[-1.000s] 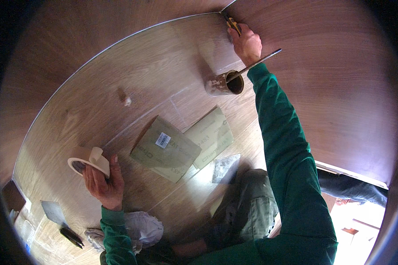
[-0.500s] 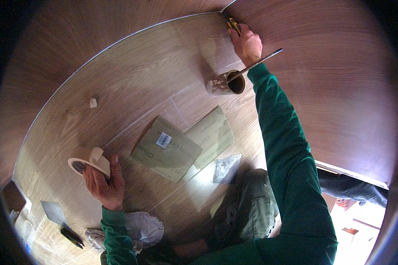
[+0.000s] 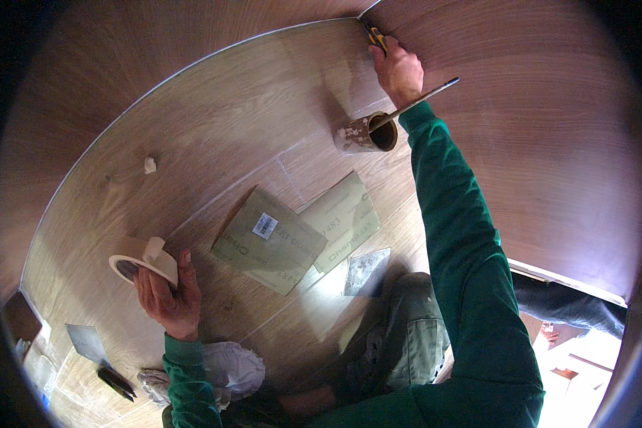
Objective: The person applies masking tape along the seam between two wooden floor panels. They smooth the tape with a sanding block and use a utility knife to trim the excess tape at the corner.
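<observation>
Low at the left, my left hand (image 3: 171, 303) grips a roll of cream masking tape (image 3: 141, 250), its fingers through the core and a loose end sticking up. My right arm reaches far forward, where my right hand (image 3: 401, 70) is closed around a yellow and black utility knife (image 3: 376, 34). The knife's front points into the corner where floor and two wood-grain panels meet; its blade tip is too small to make out. Below my right wrist lies a brown cardboard-like tube (image 3: 351, 135), spotted with pale residue, with a thin stick (image 3: 431, 93) poking out.
Two overlapping greenish sandpaper sheets (image 3: 285, 260) lie mid-floor, beside a flat metal blade (image 3: 367, 273). A black-handled scraper (image 3: 89, 344) and a whitish cloth (image 3: 234, 369) are at lower left. A crumpled scrap (image 3: 150, 165) rests farther up. Another person's dark-clad limb (image 3: 571, 308) shows at lower right.
Both my hands stay almost where they were, the knife still in the corner. At lower right, the other person's hand has come further into sight.
</observation>
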Tool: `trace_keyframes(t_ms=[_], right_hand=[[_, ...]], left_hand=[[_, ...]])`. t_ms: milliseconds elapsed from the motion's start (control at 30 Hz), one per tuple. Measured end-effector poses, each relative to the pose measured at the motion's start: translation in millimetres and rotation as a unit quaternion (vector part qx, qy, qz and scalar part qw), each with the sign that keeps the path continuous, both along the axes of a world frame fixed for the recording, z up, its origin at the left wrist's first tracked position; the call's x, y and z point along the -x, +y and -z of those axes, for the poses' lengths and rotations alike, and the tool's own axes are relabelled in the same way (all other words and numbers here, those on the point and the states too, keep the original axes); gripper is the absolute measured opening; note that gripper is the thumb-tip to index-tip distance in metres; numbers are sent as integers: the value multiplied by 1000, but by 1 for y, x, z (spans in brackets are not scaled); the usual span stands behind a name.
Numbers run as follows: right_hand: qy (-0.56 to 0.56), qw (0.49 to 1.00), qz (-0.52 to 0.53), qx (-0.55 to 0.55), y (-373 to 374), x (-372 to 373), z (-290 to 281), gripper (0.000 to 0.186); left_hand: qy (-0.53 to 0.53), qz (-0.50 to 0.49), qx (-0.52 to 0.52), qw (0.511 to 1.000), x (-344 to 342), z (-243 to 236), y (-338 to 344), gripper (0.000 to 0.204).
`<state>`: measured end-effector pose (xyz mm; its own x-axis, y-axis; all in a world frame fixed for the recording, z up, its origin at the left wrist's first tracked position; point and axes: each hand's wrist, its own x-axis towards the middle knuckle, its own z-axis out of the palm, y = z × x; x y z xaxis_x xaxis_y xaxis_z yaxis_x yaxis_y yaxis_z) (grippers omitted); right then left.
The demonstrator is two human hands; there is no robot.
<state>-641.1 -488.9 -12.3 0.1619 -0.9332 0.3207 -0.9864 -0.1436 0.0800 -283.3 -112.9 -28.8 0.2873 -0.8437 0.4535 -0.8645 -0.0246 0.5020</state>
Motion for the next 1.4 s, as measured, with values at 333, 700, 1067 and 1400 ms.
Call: trace_keyframes(t_ms=[333,700,1067,1400], right_hand=[[-22,999,-17,-33,-6,2,-5,36],[-31,999,-33,-18,-7,8,-8,35],[-110,994,9,-2,14,3,-12,42],[-62,998,8,15,3,-4,-7,34]], left_hand=[[11,8,-20,1000,-3,2,3,37],[37,10,-19,999,-1,-1,2,36],[20,23,-14,999,-2,3,3,37],[37,25,-25,999,-2,-2,2,34]])
